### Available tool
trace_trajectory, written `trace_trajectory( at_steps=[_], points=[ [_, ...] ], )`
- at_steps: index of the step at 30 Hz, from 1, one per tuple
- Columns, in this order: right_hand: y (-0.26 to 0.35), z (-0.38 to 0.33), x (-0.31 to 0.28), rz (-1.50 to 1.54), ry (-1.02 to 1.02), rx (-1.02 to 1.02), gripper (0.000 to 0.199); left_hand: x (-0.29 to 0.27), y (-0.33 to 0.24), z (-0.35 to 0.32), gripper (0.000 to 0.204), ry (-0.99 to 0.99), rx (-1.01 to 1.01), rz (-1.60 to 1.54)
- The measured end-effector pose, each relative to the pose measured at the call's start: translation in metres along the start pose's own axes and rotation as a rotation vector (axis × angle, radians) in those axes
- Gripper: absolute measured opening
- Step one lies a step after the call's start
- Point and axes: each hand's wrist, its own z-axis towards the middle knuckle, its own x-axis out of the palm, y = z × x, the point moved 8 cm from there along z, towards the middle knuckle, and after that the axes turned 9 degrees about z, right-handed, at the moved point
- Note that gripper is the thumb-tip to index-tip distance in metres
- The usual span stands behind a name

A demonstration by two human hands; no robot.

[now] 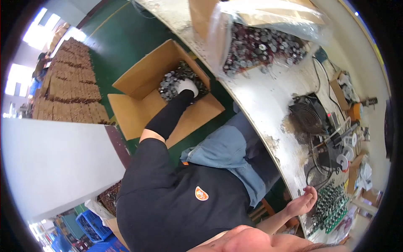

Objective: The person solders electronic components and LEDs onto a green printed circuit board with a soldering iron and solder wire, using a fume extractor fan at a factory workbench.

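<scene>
My left hand [187, 87], in a white glove with a black sleeve over the forearm, reaches down into an open cardboard box [138, 77] on the green floor. It touches a heap of small round grey parts [168, 84] in the box; its fingers are hidden among them. My right hand [303, 202] is bare and raised by the near edge of the workbench [268, 113]. Its fingers are loosely bent and apart, with nothing visible in them. Nearest to it is a cluster of green circuit boards [329, 208] with upright parts.
A plastic-lined carton [264, 48] of similar round parts with reddish wires lies at the bench's far end. A black fan [308, 114], cables and wire spools [346, 154] crowd the bench's right side. A white panel [63, 159] stands left. Stacked brown cartons [69, 84] fill the far left.
</scene>
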Motion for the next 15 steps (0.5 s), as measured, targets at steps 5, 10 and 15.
trace_trajectory(
  at_steps=[5,10,15],
  points=[
    [0.013,-0.025,-0.032,-0.112,-0.114,0.025,0.017,-0.058,-0.056,-0.062,0.054,0.047,0.386,0.219],
    [0.003,-0.026,-0.034,0.033,-0.218,0.090,0.013,-0.188,-0.063,-0.202,0.033,0.260,0.945,-0.386],
    [-0.004,-0.010,-0.024,0.133,-0.172,0.066,0.012,-0.294,-0.150,-0.237,0.028,-0.442,1.162,-0.593]
  ],
)
